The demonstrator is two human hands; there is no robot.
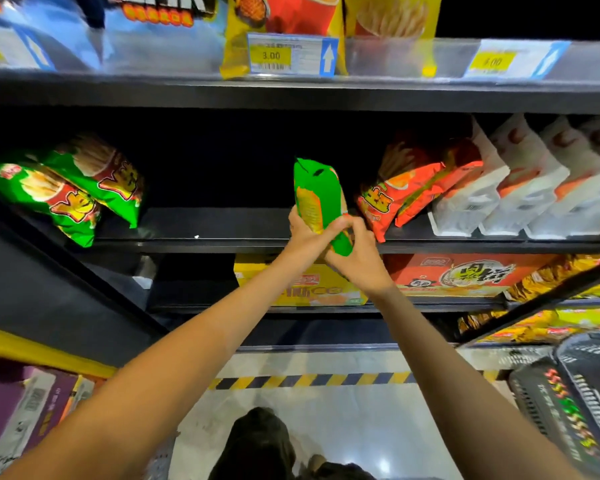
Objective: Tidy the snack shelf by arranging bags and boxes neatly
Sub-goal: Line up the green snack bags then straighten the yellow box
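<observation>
Both hands grasp one green snack bag (pixel 314 199), upright above the shelf (pixel 222 233): left hand (pixel 303 233) wraps its lower side; right hand (pixel 355 251) pinches its bottom corner.

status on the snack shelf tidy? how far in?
Done: two green bags leaning at the shelf's left, orange bags and white pouches lined up on the right. In hand: both hands, left and right, grip one green bag. Left: placing it in the shelf's middle gap.

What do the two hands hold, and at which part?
Both hands grip one green snack bag at its lower end: left hand on its left edge, right hand at the bottom corner.
</observation>
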